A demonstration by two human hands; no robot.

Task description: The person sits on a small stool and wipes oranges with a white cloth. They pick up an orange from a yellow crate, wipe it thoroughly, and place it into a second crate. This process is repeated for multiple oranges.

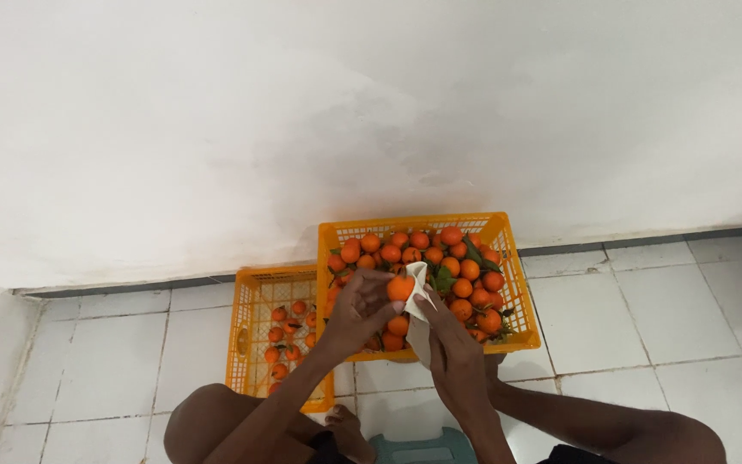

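Orange (400, 288): gripped in left hand (359, 311), raised over full far crate (508, 258). Cloth (416, 283): pinched by right hand (455, 354), pressed against fruit. Left crate (247, 344): part-filled.

The light is soft and even, fairly bright, with no glare, and the white wall (371, 103) shows only faint grey mottling. A weak shadow lies along the foot of the wall and under the full crate (508, 258), so the light probably comes from above. The picture is slightly soft, and straight lines bow near the edges.
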